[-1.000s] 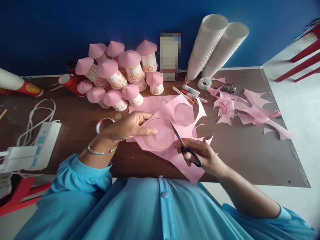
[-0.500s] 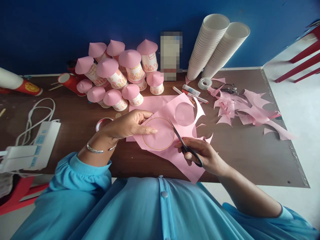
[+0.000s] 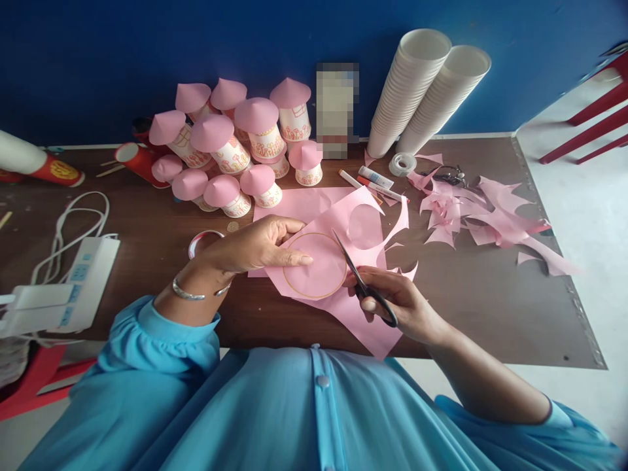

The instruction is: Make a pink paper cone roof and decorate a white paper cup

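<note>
My left hand (image 3: 275, 245) pinches a sheet of pink paper (image 3: 321, 268) by its left side, thumb on top and the fingers partly hidden beneath. A circle is drawn on this sheet in a brownish line. In my right hand (image 3: 387, 294) is a pair of black-handled scissors (image 3: 356, 271), its blades lying along the circle's right edge and pointing up and left. Beyond the blades the sheet has a round cut-out and a curved strip sticking out to the right. More pink paper (image 3: 366, 327) lies underneath on the table.
Several decorated paper cups with pink cone roofs (image 3: 258, 118) stand at the back left. Two tall stacks of white cups (image 3: 409, 85) lean by the blue wall. Tape (image 3: 402, 163), markers (image 3: 383, 191) and pink scraps (image 3: 456, 209) lie right of centre. A power strip (image 3: 91, 281) is at left.
The pink sheet has shifted slightly right with my left hand. Its curved strip at the right has swung outward. The scissors remain in my right hand, almost in the same place.
</note>
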`<state>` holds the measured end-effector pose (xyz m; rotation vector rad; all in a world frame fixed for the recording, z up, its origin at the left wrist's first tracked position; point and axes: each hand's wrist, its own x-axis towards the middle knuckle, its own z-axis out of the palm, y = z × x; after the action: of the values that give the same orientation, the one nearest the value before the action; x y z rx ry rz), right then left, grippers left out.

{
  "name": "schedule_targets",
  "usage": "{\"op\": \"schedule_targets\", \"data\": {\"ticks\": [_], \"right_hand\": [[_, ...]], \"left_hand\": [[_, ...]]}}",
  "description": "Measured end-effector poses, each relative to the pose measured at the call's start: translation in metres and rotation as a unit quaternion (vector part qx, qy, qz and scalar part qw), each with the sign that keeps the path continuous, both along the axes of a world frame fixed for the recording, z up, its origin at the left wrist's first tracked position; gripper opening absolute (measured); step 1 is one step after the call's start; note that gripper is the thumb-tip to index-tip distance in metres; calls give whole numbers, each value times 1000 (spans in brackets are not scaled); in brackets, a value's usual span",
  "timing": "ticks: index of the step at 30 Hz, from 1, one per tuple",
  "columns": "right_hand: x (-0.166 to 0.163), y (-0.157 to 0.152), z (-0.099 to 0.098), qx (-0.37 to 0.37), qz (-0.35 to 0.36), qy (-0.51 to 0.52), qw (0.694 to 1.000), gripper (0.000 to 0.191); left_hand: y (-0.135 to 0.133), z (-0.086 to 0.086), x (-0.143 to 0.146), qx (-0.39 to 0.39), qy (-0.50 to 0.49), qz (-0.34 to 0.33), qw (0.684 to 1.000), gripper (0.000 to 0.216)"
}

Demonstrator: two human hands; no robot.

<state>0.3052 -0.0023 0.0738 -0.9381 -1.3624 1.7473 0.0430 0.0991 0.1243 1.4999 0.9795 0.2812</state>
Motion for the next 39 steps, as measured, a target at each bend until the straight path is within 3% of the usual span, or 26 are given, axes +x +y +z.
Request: {"op": "schedule_targets", "data": {"ticks": [7,17,39], "right_hand": [[0,0,-1,5,5,-7,1000,44],[-2,1,-1,25,3,-11,1000,45],[2,-2,-4,35,28,-23,999,45]], "left_hand": [[-1,1,2,-31,-19,-12,999,26],[-1,-2,-1,-3,-16,-37,999,29],[0,-3,-2,-17,-2,-30,999,31]]}}
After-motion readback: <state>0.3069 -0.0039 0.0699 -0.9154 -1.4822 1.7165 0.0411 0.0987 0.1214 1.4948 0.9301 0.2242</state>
